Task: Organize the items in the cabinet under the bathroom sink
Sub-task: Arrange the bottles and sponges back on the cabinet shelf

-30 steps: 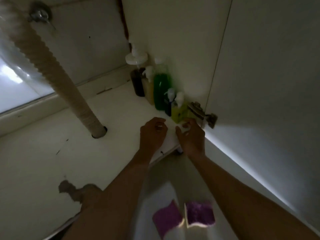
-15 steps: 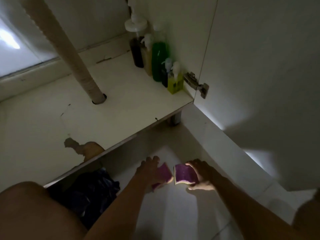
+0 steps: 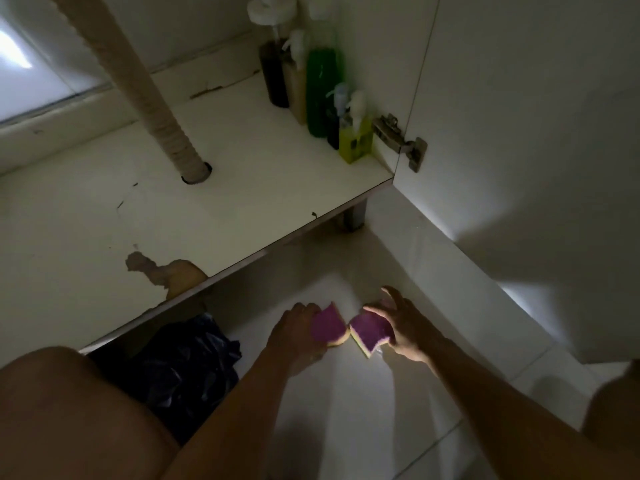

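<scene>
The left hand [image 3: 298,336] grips one flat, purple-faced, yellow-backed sponge, the left sponge [image 3: 327,326], with its fingers curled round the near edge. The right hand [image 3: 408,329] holds the matching right sponge [image 3: 371,332], thumb laid over its top edge and one finger sticking out straight. The two sponges meet at a corner, low over the white tiled floor [image 3: 346,410] in front of the cabinet. Whether they rest on the tiles cannot be told.

A white cabinet door [image 3: 526,133] stands open on the right. The white cabinet floor panel [image 3: 242,188] has a chipped brown patch [image 3: 162,271] at its front edge. A bare knee [image 3: 69,410] fills the near left. A beige corrugated drain hose [image 3: 149,88] runs down into a hole near the panel's middle. A dark crumpled plastic bag [image 3: 183,365] lies on the tiles below the panel's front edge.

Five bottles stand in a row along the panel's right edge. From the back corner forward they are a dark brown pump bottle [image 3: 273,76], a tan pump bottle [image 3: 297,93], a green bottle [image 3: 322,88], a small dark pump bottle [image 3: 334,128] and a small yellow pump bottle [image 3: 356,142]. A metal hinge [image 3: 398,138] joins the door just beside the yellow one. A short metal leg [image 3: 355,216] stands under the front right corner.
</scene>
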A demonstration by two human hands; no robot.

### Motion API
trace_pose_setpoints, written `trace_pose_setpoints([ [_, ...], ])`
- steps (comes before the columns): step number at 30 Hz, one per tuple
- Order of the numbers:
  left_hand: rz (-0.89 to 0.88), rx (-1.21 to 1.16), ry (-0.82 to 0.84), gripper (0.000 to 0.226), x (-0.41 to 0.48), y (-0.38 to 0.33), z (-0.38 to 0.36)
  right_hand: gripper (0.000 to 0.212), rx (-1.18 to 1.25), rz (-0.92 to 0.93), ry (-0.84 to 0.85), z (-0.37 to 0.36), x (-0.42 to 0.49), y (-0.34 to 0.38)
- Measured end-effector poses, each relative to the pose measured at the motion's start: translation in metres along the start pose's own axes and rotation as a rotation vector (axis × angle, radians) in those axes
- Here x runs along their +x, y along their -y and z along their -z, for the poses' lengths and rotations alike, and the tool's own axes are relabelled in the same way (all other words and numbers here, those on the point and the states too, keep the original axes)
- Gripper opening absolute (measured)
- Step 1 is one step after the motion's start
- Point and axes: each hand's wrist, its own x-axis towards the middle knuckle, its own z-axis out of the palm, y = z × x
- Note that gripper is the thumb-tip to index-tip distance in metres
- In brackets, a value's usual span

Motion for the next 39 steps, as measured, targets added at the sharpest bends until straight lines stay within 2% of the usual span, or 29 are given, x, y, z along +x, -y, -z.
trace_pose_setpoints([
  [2, 0.001, -0.027, -0.022, 0.054, 0.004, 0.004, 0.002, 0.104, 0.092, -0.046, -0.005, 0.002, -0.002, 0.001],
  [4, 0.009, -0.077, -0.022, 0.053, 0.009, 0.006, 0.003, 0.105, 0.189, -0.102, -0.019, 0.006, -0.003, 0.003],
  [8, 0.006, -0.146, -0.02, 0.066, 0.013, 0.008, 0.006, 0.084, 0.412, -0.361, -0.088, 0.01, 0.002, 0.017],
  [12, 0.035, -0.129, -0.024, 0.059, 0.009, 0.009, 0.006, 0.067, 0.5, -0.569, -0.147, 0.01, 0.011, 0.034],
  [13, 0.039, -0.124, -0.03, 0.057, 0.008, 0.01, 0.006, 0.077, 0.504, -0.641, -0.163, 0.008, 0.014, 0.038],
  [15, 0.049, -0.123, -0.036, 0.056, 0.009, 0.014, 0.007, 0.109, 0.539, -0.787, -0.128, 0.006, 0.016, 0.043],
  [17, 0.047, -0.121, -0.041, 0.057, 0.011, 0.018, 0.008, 0.119, 0.614, -0.847, -0.108, 0.003, 0.018, 0.047],
  [20, 0.047, -0.105, -0.044, 0.062, 0.015, 0.021, 0.008, 0.105, 0.529, -0.793, -0.118, 0.002, 0.021, 0.052],
  [26, 0.031, -0.151, -0.016, 0.064, 0.015, 0.025, 0.007, 0.052, 0.367, -0.531, -0.069, 0.016, 0.011, 0.055],
  [27, 0.015, -0.168, -0.027, 0.062, 0.013, 0.022, 0.009, 0.055, 0.346, -0.509, -0.053, 0.018, 0.009, 0.055],
  [29, -0.046, -0.232, -0.062, 0.059, 0.006, 0.01, 0.019, 0.075, 0.33, -0.507, -0.01, 0.021, 0.01, 0.052],
  [30, -0.086, -0.267, -0.087, 0.058, 0.001, 0.002, 0.028, 0.075, 0.319, -0.488, 0.011, 0.03, 0.011, 0.053],
  [34, -0.241, -0.21, -0.272, 0.061, -0.017, -0.025, 0.077, 0.057, 0.414, -0.368, 0.081, 0.088, 0.018, 0.056],
  [37, -0.451, -0.075, -0.496, 0.067, -0.02, -0.031, 0.112, 0.048, 0.274, -0.282, 0.265, 0.128, 0.02, 0.056],
  [39, -0.484, -0.021, -0.616, 0.07, -0.019, -0.035, 0.145, 0.045, 0.249, -0.272, 0.329, 0.155, 0.02, 0.063],
])
